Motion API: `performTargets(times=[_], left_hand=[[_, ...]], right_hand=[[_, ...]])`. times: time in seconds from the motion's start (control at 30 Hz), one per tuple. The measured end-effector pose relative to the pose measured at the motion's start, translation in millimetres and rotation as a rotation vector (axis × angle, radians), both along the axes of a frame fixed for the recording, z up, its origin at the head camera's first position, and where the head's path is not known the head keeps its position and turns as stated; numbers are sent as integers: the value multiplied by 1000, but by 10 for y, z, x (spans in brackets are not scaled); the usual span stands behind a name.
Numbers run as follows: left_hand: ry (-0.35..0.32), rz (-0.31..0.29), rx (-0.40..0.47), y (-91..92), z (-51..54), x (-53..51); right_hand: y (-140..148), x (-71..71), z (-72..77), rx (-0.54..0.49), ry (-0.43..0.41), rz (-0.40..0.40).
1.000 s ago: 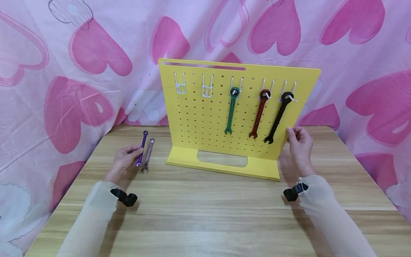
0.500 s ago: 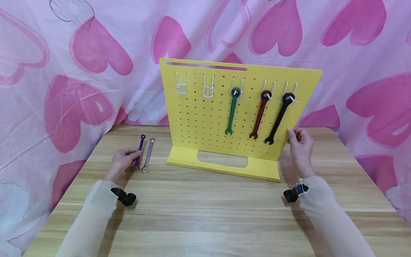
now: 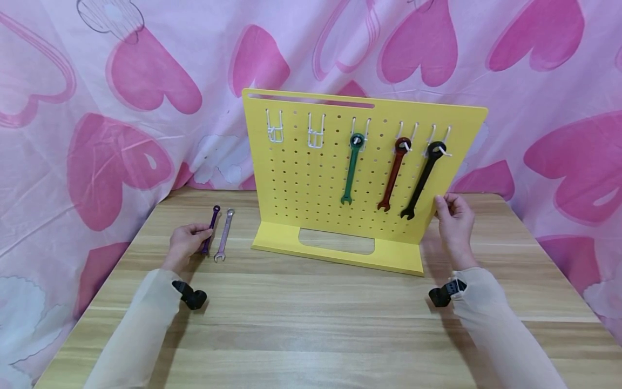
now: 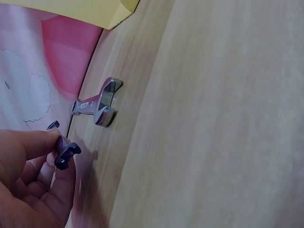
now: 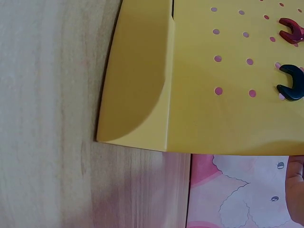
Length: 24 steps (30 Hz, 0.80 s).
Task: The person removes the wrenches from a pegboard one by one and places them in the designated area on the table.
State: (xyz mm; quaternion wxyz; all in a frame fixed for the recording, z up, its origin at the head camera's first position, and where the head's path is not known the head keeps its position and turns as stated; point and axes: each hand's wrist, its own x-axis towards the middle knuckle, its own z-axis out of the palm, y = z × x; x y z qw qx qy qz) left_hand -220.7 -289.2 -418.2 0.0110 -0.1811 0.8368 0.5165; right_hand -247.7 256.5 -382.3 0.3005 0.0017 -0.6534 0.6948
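My left hand [image 3: 187,243] pinches a small purple combination wrench [image 3: 214,217] between thumb and fingers, at the left of the table. In the left wrist view, the open end of this purple wrench [image 4: 68,154] points toward the camera; whether it touches the table I cannot tell. Just right of it a silver combination wrench [image 3: 224,235] lies on the wood. My right hand [image 3: 455,227] holds the right edge of a yellow pegboard [image 3: 413,109], thumb on the front. The right wrist view catches only part of the right hand [image 5: 295,190] at its edge.
From white hooks on the board hang a green wrench [image 3: 350,170], a dark red wrench [image 3: 392,175] and a black wrench [image 3: 421,181]. Two white wire hooks [image 3: 275,134] at the board's left hold nothing. A pink heart-patterned cloth [image 3: 194,54] hangs behind the wooden table [image 3: 311,329].
My left hand has shifted slightly left and nearer with the purple wrench, widening the gap to the silver one. My right hand stays at the board's edge.
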Motion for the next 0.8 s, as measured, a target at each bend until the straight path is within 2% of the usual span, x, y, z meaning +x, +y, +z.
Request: performTargets(times=[0.2, 0.37, 0.53, 0.7, 0.8], left_hand=[[-6, -5, -119, -16, -26, -31], [9, -8, -233, 4, -23, -29], [16, -7, -310, 34, -13, -32], [17, -2, -357, 40, -33, -45], [14, -1, -348, 54, -33, -47]], right_hand=[[6, 0, -21, 1, 40, 15], [8, -1, -22, 13, 10, -1], [4, -9, -13, -21, -2, -1], [-5, -1, -2, -16, -6, -3], [-1, -1, 0, -13, -14, 0]])
